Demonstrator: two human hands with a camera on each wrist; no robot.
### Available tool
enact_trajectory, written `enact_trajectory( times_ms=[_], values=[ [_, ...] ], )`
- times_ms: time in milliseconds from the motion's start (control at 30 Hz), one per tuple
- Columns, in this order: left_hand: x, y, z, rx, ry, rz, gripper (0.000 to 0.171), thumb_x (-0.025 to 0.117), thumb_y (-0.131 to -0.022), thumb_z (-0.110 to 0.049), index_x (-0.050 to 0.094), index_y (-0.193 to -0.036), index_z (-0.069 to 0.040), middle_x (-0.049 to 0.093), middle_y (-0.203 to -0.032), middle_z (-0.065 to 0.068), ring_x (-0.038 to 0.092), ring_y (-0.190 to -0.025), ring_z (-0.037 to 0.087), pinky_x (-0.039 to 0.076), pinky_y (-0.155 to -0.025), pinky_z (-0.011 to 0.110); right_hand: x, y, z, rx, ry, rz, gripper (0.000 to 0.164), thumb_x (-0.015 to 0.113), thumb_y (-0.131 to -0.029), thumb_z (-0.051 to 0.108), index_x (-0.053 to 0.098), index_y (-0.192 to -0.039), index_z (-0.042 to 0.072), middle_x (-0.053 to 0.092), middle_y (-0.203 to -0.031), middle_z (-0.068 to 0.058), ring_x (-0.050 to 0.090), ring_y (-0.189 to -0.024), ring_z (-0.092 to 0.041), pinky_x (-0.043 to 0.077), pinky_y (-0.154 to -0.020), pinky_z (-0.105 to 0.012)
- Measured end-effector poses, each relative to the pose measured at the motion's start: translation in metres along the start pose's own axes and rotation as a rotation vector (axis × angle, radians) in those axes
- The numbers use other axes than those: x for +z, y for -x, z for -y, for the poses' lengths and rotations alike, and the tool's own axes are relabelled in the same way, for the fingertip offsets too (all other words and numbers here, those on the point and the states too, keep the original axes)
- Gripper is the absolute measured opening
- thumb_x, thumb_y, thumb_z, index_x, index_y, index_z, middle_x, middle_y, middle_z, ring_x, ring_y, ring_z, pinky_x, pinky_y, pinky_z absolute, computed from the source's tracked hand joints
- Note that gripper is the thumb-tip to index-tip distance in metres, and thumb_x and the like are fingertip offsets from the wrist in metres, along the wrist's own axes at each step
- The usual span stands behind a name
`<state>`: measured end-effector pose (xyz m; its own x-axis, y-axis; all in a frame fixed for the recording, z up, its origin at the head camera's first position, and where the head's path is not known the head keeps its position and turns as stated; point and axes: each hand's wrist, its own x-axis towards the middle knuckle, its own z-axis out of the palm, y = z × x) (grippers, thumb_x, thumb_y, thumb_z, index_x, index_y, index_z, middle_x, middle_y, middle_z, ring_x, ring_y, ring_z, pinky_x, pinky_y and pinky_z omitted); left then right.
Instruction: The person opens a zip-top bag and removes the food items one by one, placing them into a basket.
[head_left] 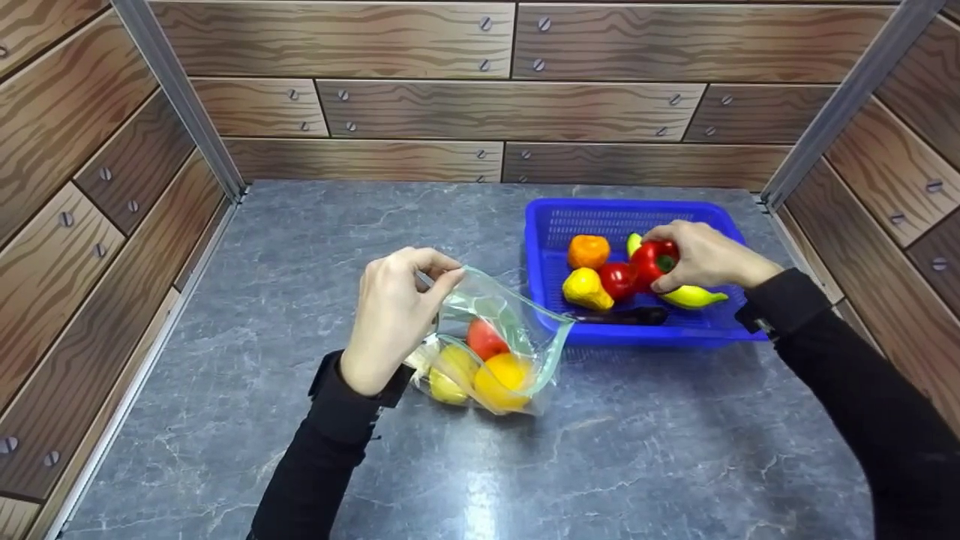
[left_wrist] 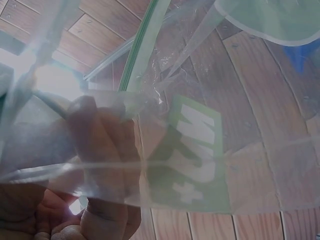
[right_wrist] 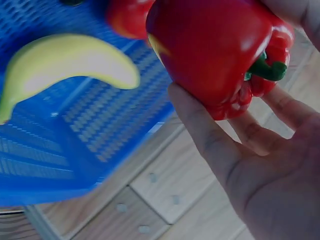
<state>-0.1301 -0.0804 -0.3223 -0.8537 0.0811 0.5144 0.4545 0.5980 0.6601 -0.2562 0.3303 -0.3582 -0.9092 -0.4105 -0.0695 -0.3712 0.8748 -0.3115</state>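
Pepper (right_wrist: 212,50) glossy & lobed, bag (head_left: 525,330) clr plstc

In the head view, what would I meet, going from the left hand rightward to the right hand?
Left hand, greenish fruit in the clear bag, yellow-orange fruit in that bag, orange fruit in the blue basket, red pepper, right hand.

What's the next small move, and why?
Probably lift the red bell pepper clear of the blue basket and bring it over the clear bag. The right hand grips it, the left hand pinches the bag's edge, and the mouth gapes with fruit inside.
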Motion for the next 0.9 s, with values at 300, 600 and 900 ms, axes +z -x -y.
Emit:
enact_trajectory(
  times_ms=[300,600,900],
  values=[
    [0.0,0.0,0.001,-0.003,0.004,-0.003,0.006,0.074,-0.086,-0.021,0.077,-0.087,-0.016,0.071,-0.074,-0.003,0.058,-0.058,0.012,0.047,-0.058,0.021,0.015,-0.014,-0.032,0.086,-0.02,0.105,0.068,0.087,-0.068,0.028,0.059,-0.125,0.003,0.066,-0.114,-0.023,0.062,-0.1,-0.035,0.05,-0.081,-0.044],
    [0.0,0.0,0.002,0.003,0.013,-0.001,0.006,0.075,-0.085,-0.021,0.077,-0.086,-0.016,0.071,-0.073,-0.003,0.058,-0.057,0.014,0.046,-0.056,0.021,0.032,-0.019,-0.043,0.07,-0.005,0.177,0.07,0.087,-0.069,0.03,0.059,-0.125,-0.001,0.066,-0.115,-0.026,0.062,-0.104,-0.04,0.049,-0.089,-0.052],
    [-0.001,-0.001,0.002,0.013,0.006,0.002,0.006,0.074,-0.086,-0.02,0.077,-0.087,-0.014,0.071,-0.074,-0.001,0.06,-0.058,0.014,0.048,-0.058,0.022,0.038,-0.021,-0.038,0.054,0.077,0.2,0.072,0.086,-0.071,0.032,0.057,-0.126,-0.006,0.067,-0.109,-0.027,0.063,-0.1,-0.04,0.05,-0.087,-0.052]
  ],
)
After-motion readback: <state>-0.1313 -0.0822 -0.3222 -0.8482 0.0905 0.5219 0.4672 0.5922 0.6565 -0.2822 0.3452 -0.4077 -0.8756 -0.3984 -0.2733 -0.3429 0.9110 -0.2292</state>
